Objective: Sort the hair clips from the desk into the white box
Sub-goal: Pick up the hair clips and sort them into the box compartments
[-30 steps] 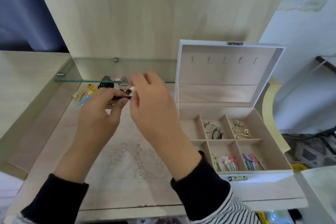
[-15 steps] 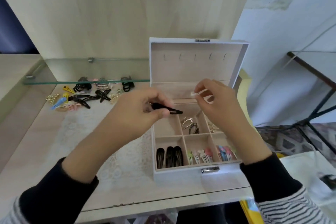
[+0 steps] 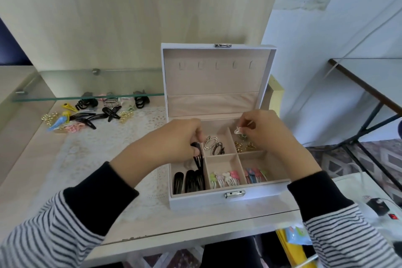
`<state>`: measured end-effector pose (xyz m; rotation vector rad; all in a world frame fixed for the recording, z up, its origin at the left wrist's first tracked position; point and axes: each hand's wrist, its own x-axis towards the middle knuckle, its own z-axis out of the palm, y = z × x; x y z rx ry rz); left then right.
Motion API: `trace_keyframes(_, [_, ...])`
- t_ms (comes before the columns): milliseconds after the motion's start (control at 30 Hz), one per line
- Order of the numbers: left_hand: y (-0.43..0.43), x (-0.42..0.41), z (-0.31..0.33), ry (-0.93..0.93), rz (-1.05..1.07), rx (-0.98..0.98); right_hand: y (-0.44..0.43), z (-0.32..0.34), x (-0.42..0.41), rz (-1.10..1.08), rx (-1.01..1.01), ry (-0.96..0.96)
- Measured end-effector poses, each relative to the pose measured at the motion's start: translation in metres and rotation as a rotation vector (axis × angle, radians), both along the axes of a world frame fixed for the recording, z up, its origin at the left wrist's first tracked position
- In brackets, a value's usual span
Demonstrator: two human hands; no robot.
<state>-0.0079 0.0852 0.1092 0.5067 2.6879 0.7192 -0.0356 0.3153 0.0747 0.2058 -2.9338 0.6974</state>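
Open box (image 3: 228, 199) on a desk (image 3: 65, 180), with a pile (image 3: 91, 115) of clips well to its left. Either held clip, released too high, could bounce into the wrong compartment. The left hand (image 3: 174, 139) pinches a black clip (image 3: 198, 159) in curled fingers over the front-left compartment. The right hand (image 3: 267, 130) pinches a white clip (image 3: 237, 131) over the back-right.

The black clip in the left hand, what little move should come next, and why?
Probably lower it and let go. The left hand pinches the black clip tip-down over the front-left compartment of the white box, where other black clips already lie, so it seems to belong there.
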Motion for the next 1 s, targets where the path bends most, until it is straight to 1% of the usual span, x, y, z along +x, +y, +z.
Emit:
trace_keyframes(67, [0.001, -0.002, -0.002, -0.013, -0.013, -0.055, 0.0, -0.002, -0.001, 0.007, 0.126, 0.007])
trace_keyframes(133, [0.002, -0.002, -0.004, -0.027, -0.032, -0.06, -0.001, -0.004, -0.003, -0.006, 0.202, 0.017])
trace_keyframes(267, [0.003, -0.001, -0.01, -0.039, -0.036, -0.034, -0.006, -0.009, -0.007, -0.012, 0.256, 0.031])
trace_keyframes(500, [-0.001, 0.003, -0.017, -0.08, -0.033, -0.001, -0.012, -0.022, -0.008, -0.004, 0.368, 0.117])
trace_keyframes(733, [-0.002, 0.001, -0.019, -0.12, -0.024, 0.022, -0.012, -0.026, -0.011, 0.015, 0.379, 0.097])
trace_keyframes(1000, [0.0, 0.004, -0.022, -0.142, -0.01, 0.024, -0.012, -0.029, -0.013, -0.013, 0.386, 0.076])
